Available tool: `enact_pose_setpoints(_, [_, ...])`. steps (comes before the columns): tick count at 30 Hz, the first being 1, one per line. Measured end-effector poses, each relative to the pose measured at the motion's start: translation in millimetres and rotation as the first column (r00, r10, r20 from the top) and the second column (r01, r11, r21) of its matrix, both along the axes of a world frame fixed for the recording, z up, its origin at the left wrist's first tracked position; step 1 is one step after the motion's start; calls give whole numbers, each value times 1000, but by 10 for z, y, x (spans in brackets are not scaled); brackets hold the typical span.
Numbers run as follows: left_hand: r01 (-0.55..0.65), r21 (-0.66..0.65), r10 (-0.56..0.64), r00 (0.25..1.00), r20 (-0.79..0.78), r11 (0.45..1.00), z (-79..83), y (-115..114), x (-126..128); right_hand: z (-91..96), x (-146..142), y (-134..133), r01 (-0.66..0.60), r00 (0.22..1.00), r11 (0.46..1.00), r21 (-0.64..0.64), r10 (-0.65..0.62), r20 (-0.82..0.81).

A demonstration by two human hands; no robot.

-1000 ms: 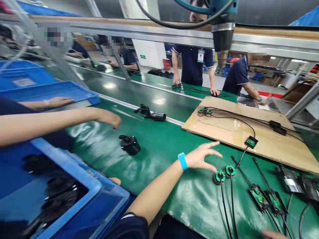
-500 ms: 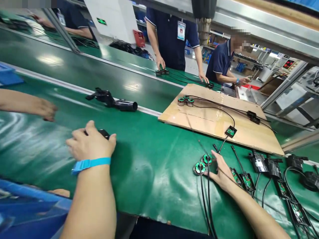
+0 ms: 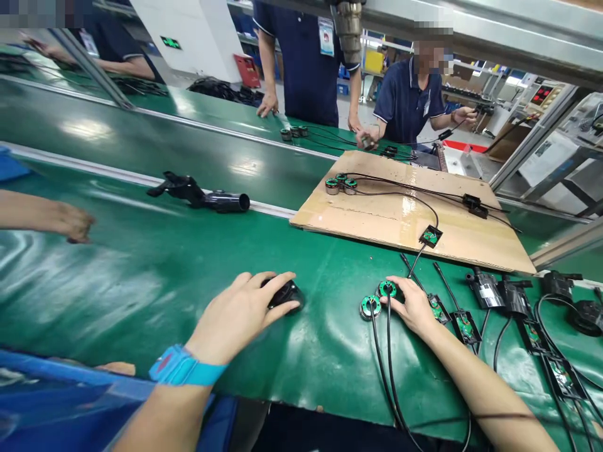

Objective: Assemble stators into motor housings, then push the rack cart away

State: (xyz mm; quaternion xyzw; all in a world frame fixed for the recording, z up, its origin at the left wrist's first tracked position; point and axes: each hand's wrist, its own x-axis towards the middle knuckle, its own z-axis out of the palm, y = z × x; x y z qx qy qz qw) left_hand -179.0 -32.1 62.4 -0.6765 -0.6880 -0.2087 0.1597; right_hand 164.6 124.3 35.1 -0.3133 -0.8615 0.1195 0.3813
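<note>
My left hand point(image 3: 238, 317), a blue band on its wrist, is closed around a glossy black plastic part point(image 3: 287, 295) on or just above the green mat; its underside is hidden. My right hand point(image 3: 414, 307) grips the edge of a small round motor with a green circuit board point(image 3: 387, 289) between thumb and fingers. A second round motor point(image 3: 370, 307) sits beside it at the lower left. Black cables point(image 3: 384, 364) run from both toward me. Right of my right hand lie open black boxes with green circuit boards point(image 3: 466, 328).
A cardboard sheet point(image 3: 367, 220) bears several motors and cabled boxes. Black cylindrical housings point(image 3: 487, 289) stand at the right. A black tubular part point(image 3: 198, 193) lies near the rail. Another person's hand point(image 3: 75, 223) is at the left, above a blue bin point(image 3: 75, 376). Co-workers stand across the bench.
My left hand has moved right with the black part, closer to the motors. My right hand's fingers have closed on the farther motor. The view has shifted slightly.
</note>
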Motion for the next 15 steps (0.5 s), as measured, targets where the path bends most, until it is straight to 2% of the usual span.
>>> enact_pose_setpoints(2, [-11, 89, -1, 990, 140, 996, 14, -10, 79, 25, 17, -48, 14, 998, 1000, -7, -14, -65])
enact_pose_setpoints(3, [-2, 137, -36, 960, 278, 991, 13, -8, 142, 57, 41, -101, 14, 994, 1000, -16, -16, -104])
enact_pose_setpoints(4, [20, 183, -103, 885, 453, 983, 7, -2, 224, 103, 76, -174, -3, 988, 1000, -28, -2, -156])
enact_pose_setpoints(5, [57, 218, -188, 741, 644, 974, -3, 8, 327, 162, 119, -267, -38, 975, 998, -41, 28, -222])
enact_pose_setpoints(6, [109, 240, -261, 518, 814, 965, -18, 22, 448, 231, 169, -376, -87, 953, 995, -48, 69, -296])
enact_pose_setpoints(7, [174, 251, -287, 234, 929, 952, -34, 40, 584, 307, 222, -497, -138, 922, 989, -44, 112, -371])
enact_pose_setpoints(8, [246, 250, -242, -62, 968, 936, -52, 58, 730, 385, 276, -626, -175, 888, 984, -29, 145, -436])
enact_pose_setpoints(9, [323, 236, -132, -312, 941, 917, -70, 77, 878, 461, 329, -756, -189, 862, 982, -4, 164, -480])
enact_pose_setpoints(10, [398, 209, 11, -483, 875, 893, -89, 95, 1023, 531, 377, -882, -176, 851, 984, 26, 166, -497])
enact_pose_setpoints(11, [471, 175, 151, -577, 803, 865, -107, 110, 1158, 592, 420, -1000, -149, 851, 987, 58, 158, -500])
enact_pose_setpoints(12, [533, 141, 267, -614, 743, 834, -125, 124, 1281, 644, 458, -1105, -120, 859, 988, 93, 150, -490])
enact_pose_setpoints(13, [589, 108, 357, -615, 703, 801, -141, 135, 1389, 687, 489, -1195, -93, 869, 987, 132, 146, -473])
enact_pose_setpoints(15, [670, 65, 465, -578, 671, 740, -163, 152, 1563, 752, 528, -1327, -55, 888, 975, 216, 147, -436])
